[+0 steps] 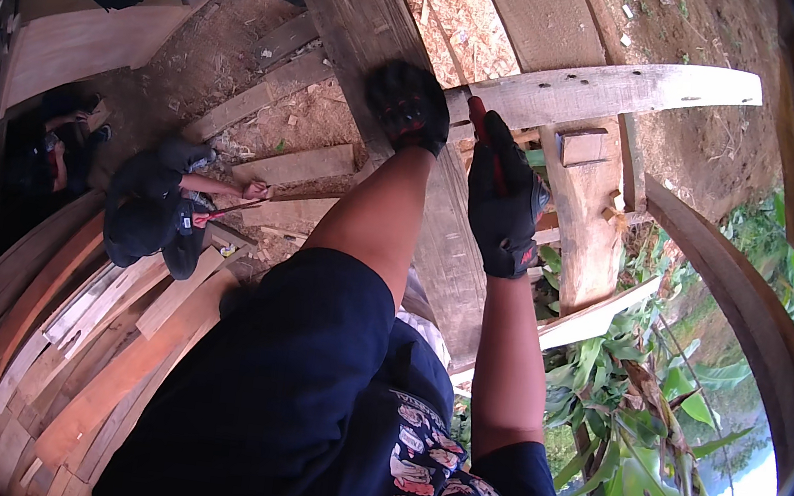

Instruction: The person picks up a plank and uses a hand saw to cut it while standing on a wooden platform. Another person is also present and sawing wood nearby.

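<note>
A pale, slightly curved board [645,88] with several dark holes lies across a thick weathered beam [352,5]. My left hand [407,105], in a black glove, rests where the board's left end meets the beam. Its fingers are too dark to make out. My right hand [504,202], gloved too, is closed round a red-handled tool [477,117] beside the board's near edge. The tool's upper end touches or nearly touches the board close to a dark patch; its kind is not clear, as the glove hides much of it.
At left, another person [144,207] crouches with a thin red-handled tool. Stacked planks [112,391] fill the lower left. A second wide plank [544,18] and a block [583,147] lie beyond my right hand. A curved timber [756,312] and green plants [656,478] stand at right.
</note>
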Demonstrator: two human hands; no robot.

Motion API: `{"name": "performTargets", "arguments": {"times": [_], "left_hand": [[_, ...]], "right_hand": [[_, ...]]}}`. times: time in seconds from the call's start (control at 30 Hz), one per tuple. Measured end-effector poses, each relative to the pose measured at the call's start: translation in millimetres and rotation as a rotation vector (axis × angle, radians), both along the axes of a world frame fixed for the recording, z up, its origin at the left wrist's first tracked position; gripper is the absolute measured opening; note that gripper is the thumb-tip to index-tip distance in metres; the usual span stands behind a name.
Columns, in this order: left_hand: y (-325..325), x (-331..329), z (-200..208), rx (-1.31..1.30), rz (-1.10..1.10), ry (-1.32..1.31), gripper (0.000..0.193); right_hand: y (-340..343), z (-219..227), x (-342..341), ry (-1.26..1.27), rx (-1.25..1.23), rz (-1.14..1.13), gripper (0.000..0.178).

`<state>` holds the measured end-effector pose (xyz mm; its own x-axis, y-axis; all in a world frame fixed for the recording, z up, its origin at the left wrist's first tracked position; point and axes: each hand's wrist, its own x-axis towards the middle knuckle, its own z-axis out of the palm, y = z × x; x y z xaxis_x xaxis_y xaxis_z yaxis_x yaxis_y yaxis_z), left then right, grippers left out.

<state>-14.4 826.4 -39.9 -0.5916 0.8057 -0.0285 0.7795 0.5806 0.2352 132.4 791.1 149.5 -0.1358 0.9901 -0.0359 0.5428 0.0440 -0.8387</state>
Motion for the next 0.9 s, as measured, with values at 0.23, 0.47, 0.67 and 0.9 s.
{"name": "performTargets", "arguments": {"times": [0.23,0.47,0.67,0.9], "left_hand": [[-5,2,-10,0.029,-0.006,-0.025,0.032],[-7,0,-15,0.039,0.037,-0.025,0.029],[-1,-3,-4,0.005,0.012,-0.007,0.028],[-3,0,-11,-0.057,-0.028,0.135,0.027]], "right_hand": [[-66,40,42,-0.112,-0.065,-0.022,0.039],[-123,106,82,-0.228,-0.115,0.028,0.041],[-27,9,21,-0.041,0.013,0.04,0.038],[-16,-1,7,-0.059,-0.143,-0.014,0.04]]}}
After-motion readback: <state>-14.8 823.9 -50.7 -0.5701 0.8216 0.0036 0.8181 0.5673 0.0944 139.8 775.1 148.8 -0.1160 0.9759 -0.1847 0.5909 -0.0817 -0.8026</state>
